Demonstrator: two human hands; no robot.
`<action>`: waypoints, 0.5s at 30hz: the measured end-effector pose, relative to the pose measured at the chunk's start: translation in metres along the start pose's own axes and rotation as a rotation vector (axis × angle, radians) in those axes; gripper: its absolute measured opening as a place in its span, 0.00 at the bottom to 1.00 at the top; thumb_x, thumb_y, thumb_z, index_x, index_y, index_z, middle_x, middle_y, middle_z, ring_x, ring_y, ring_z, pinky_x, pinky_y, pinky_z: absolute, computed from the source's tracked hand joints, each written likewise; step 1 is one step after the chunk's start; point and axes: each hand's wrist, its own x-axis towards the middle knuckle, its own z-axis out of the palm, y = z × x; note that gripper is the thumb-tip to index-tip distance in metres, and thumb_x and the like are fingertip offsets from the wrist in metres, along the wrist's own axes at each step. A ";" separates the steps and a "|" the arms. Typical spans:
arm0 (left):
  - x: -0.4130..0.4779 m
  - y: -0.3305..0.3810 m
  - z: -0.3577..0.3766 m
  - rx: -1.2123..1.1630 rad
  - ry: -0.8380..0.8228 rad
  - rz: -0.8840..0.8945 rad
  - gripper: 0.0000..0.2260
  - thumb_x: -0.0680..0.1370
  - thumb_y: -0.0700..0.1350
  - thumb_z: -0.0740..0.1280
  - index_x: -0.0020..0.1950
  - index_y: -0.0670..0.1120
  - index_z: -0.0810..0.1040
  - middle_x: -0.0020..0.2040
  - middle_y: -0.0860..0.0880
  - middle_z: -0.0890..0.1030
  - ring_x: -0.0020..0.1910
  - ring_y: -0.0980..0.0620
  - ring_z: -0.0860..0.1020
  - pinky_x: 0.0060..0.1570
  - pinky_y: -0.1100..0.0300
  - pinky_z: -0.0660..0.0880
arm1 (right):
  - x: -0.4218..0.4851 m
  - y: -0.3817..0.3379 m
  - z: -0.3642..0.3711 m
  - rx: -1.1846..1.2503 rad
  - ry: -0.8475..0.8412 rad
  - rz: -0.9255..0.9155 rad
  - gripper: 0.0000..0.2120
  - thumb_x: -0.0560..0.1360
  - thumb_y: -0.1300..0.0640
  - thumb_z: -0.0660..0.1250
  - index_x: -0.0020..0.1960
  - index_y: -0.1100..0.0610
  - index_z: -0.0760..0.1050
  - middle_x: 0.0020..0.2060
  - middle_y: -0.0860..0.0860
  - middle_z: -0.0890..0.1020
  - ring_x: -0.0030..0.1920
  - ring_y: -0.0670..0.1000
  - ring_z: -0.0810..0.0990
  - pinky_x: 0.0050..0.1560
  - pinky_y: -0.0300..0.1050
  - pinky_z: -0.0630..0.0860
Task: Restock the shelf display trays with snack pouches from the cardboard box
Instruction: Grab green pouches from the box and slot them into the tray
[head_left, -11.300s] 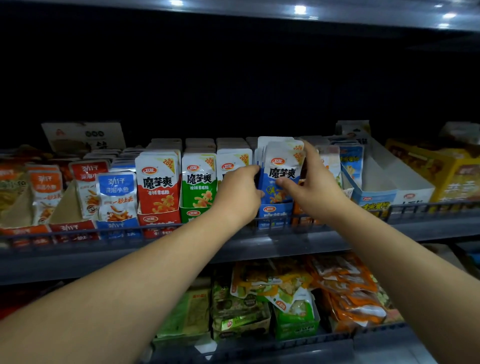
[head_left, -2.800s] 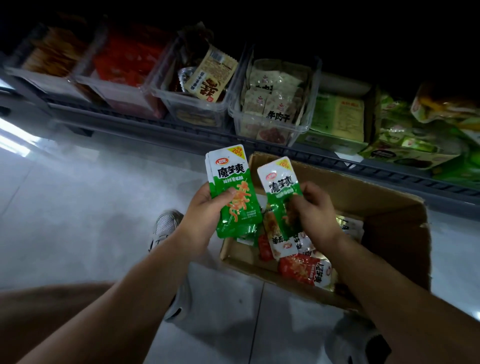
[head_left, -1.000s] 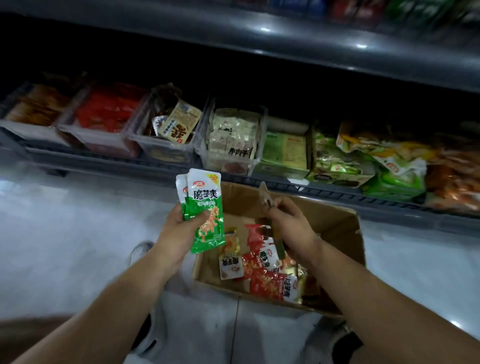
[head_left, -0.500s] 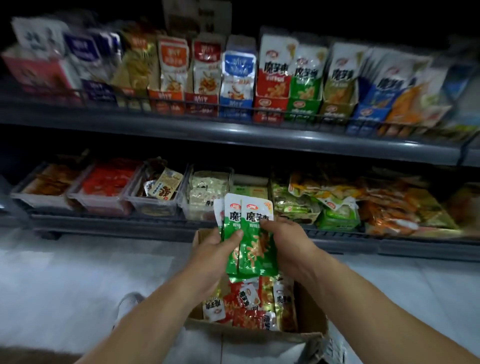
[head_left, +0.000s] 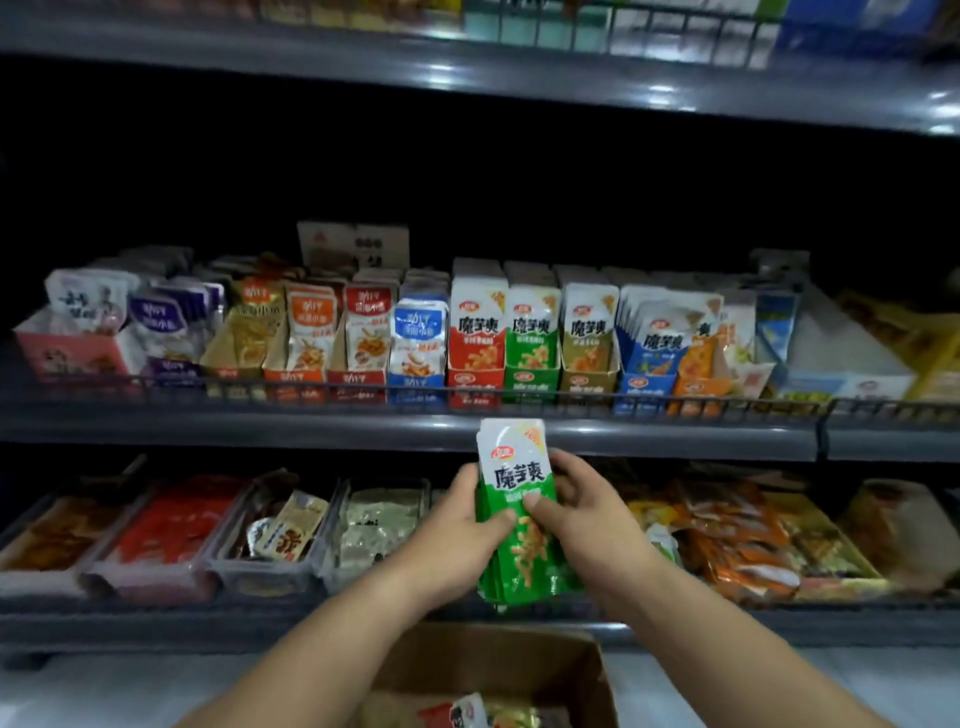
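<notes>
A stack of green snack pouches stands upright between both my hands, below the middle shelf's front edge. My left hand grips its left side with the thumb across the front. From the right, my right hand holds it with the thumb on the front too. Straight above, on the middle shelf, the green display tray holds matching green pouches, between a red tray and an olive tray. The cardboard box sits on the floor below my arms, with a few pouches showing inside.
A wire rail runs along the middle shelf's front. More trays of pouches fill that shelf left and right, with a blue tray of leaning pouches. The lower shelf holds clear bins and loose bags. Another shelf runs overhead.
Both hands have squared the green pouches into one stack and raised it from over the box toward the middle shelf. The view has tilted upward.
</notes>
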 end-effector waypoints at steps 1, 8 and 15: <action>0.010 0.012 -0.002 0.069 0.013 0.039 0.17 0.78 0.47 0.70 0.61 0.66 0.74 0.60 0.57 0.84 0.60 0.55 0.82 0.63 0.46 0.79 | 0.009 -0.011 -0.003 -0.020 0.013 -0.029 0.22 0.79 0.68 0.65 0.69 0.51 0.73 0.54 0.52 0.86 0.54 0.54 0.85 0.57 0.61 0.81; 0.080 0.112 -0.007 0.552 0.167 0.333 0.13 0.84 0.52 0.63 0.67 0.50 0.72 0.57 0.53 0.80 0.54 0.52 0.80 0.49 0.56 0.78 | 0.083 -0.096 -0.021 0.039 0.048 -0.289 0.16 0.82 0.67 0.60 0.65 0.52 0.72 0.52 0.55 0.84 0.49 0.56 0.86 0.46 0.54 0.84; 0.142 0.138 -0.017 0.763 0.296 0.425 0.16 0.84 0.49 0.63 0.68 0.43 0.68 0.64 0.41 0.78 0.61 0.40 0.78 0.57 0.46 0.77 | 0.144 -0.114 -0.019 -0.303 0.165 -0.596 0.21 0.82 0.62 0.63 0.72 0.47 0.67 0.58 0.50 0.81 0.52 0.59 0.82 0.50 0.65 0.81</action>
